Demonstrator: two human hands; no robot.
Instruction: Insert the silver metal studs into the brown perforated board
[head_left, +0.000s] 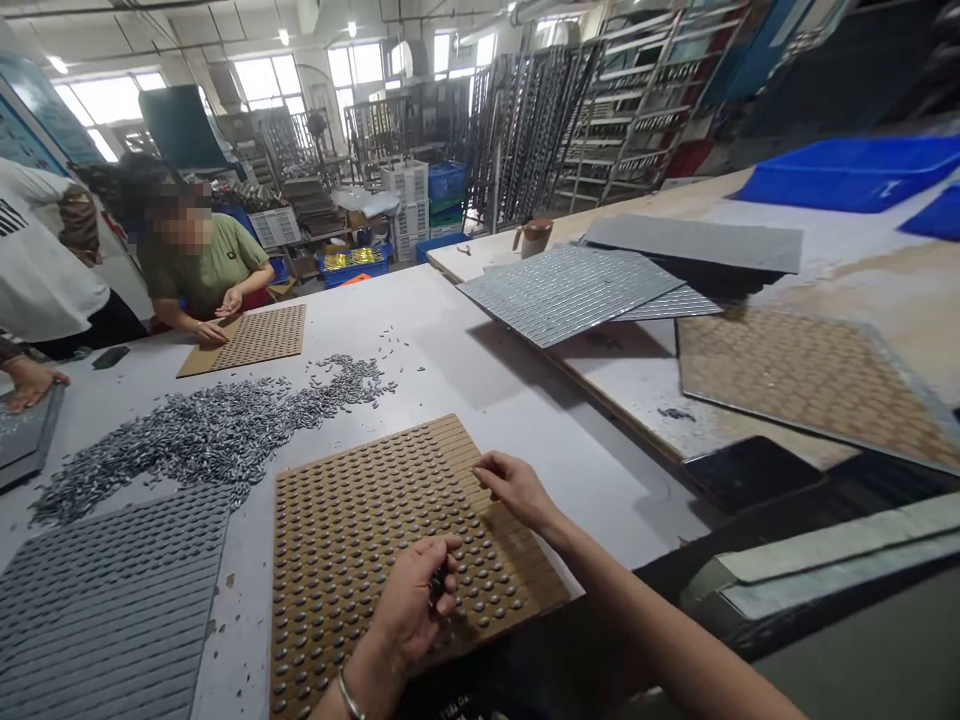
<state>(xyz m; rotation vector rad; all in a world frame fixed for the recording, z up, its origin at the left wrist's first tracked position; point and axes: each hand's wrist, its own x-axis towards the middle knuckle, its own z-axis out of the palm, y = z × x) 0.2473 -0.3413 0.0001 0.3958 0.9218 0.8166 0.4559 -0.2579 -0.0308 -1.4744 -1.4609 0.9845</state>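
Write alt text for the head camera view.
A person's left hand pinches small dark metal pieces over a brown dimpled board on a grey table, the right hand touching the board's far edge. A pile of pieces lies beyond; a co-worker works opposite.

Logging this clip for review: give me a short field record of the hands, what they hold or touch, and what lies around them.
Left hand: closed on a few small dark pieces, over the near part of the brown board
Right hand: fingertips on the board's far right edge
Board: brown, rows of sockets, many holding dark pieces
Pile: loose grey pieces on the table, beyond the board
Grey tray: left of the board, filled in rows
Co-worker: seated at the far end, hands on a second board
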